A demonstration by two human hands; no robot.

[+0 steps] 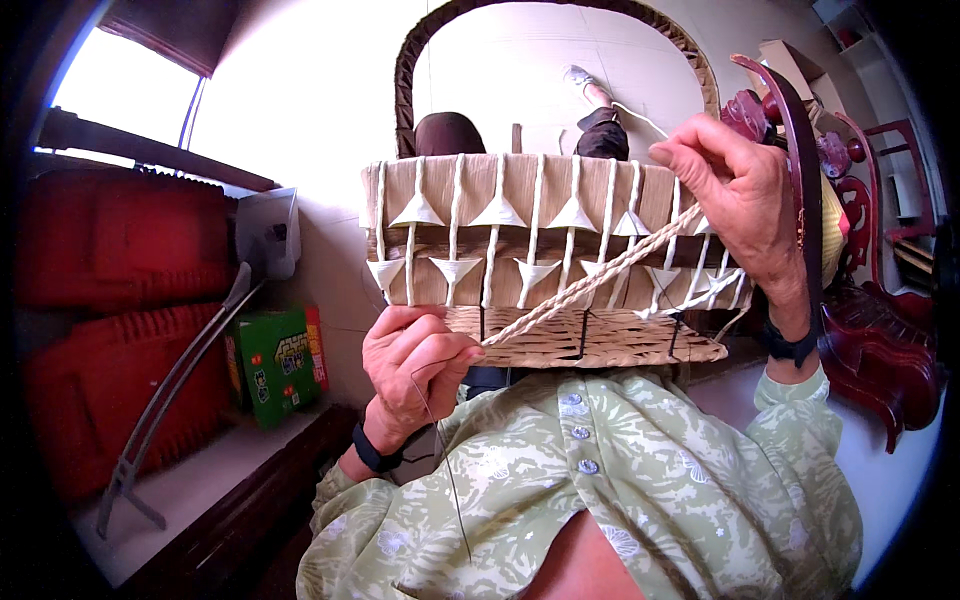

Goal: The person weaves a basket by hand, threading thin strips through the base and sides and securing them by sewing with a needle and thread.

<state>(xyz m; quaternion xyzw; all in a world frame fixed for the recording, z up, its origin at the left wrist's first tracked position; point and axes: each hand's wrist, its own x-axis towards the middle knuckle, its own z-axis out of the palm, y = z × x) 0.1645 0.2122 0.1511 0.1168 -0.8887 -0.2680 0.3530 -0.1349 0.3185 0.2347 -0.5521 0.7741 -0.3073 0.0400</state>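
A woven basket (450, 240) with pale slats, a brown band and white twisted cords lies across my lap. Its arched dark handle (404, 95) points away from me. My left hand (415, 365), at the near left edge, pinches one end of a braided straw cord (590, 280). The cord runs slanting up across the basket's side to my right hand (735, 190), whose fingers are closed on it at the far right. A thin dark wire (452, 480) hangs from beside my left fingers over my shirt. The fingertips of my right hand are partly hidden.
Red cases (120, 240) are stacked at the left, near a green box (275, 365) and a grey metal stand (190, 370). Carved dark-red wooden furniture (885, 340) stands close by my right arm. My legs stretch out beyond the basket.
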